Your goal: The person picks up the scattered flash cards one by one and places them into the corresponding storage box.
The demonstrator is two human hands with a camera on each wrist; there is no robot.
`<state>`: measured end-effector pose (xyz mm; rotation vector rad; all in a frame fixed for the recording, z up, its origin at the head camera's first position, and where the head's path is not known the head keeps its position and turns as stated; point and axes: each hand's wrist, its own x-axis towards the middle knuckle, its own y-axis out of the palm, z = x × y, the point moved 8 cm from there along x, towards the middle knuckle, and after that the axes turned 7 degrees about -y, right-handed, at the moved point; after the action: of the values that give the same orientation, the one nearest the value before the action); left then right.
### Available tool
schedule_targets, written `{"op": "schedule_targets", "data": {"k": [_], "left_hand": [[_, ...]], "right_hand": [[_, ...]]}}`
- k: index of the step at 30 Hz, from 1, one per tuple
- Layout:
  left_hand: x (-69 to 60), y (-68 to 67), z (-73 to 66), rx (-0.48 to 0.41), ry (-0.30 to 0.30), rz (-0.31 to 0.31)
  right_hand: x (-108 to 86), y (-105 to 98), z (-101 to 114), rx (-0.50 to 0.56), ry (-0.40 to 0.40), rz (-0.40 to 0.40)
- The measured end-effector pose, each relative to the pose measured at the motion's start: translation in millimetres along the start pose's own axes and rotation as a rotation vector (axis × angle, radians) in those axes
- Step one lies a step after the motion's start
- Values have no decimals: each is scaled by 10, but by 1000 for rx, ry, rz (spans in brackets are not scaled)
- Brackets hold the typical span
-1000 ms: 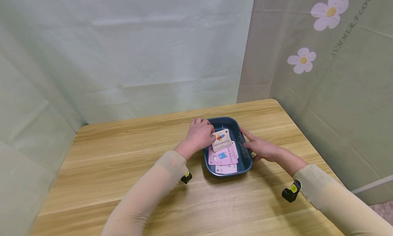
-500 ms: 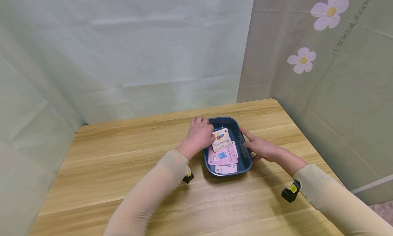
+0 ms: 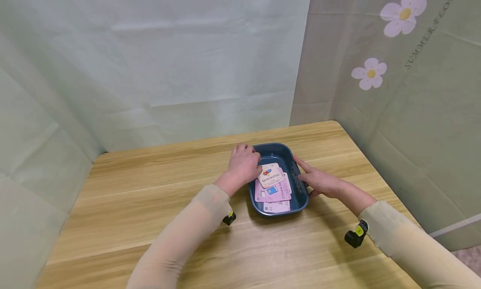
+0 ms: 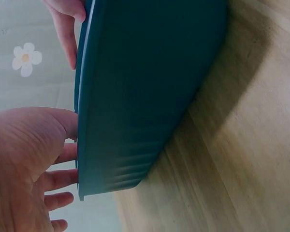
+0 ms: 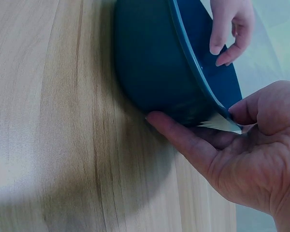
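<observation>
A dark blue plastic bin point(image 3: 273, 150) stands on the table with several flash cards inside. On top lies a white spaceship card point(image 3: 271, 178). It overlaps a pink Chinese book card point(image 3: 279, 193), and another card point(image 3: 277, 207) shows below. My left hand point(image 3: 244, 163) reaches over the bin's left rim; in the right wrist view its thumb and bent fingers stand apart, with no card visible between them. My right hand point(image 3: 324, 183) grips the bin's right wall, its thumb over the rim and fingers point(image 5: 183, 142) against the outside. The cards are hidden in both wrist views.
The wood-grain table point(image 3: 150, 188) carries the bin toward its right side. Pale curtains point(image 3: 169, 63) hang behind and on both sides, with printed flowers point(image 3: 371, 74) at right. A small black camera point(image 3: 355, 235) sits on the right sleeve.
The spaceship card has slid down and slightly left, and a pink card's corner now shows behind its right edge. My left hand has shifted slightly left; my right hand stays put.
</observation>
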<state>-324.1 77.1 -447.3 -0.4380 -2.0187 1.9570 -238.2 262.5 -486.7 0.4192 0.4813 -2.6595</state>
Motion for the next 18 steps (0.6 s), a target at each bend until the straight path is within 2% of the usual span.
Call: {"op": "schedule_targets", "data": {"k": [8,18], "left_hand": [[-40,-88,-7,-33,14,-27],[-63,-243,24,-93,48,-98]], "right_hand": [[-8,11,14,11,5,-7],[-5,-2,7,12,3,-8]]}}
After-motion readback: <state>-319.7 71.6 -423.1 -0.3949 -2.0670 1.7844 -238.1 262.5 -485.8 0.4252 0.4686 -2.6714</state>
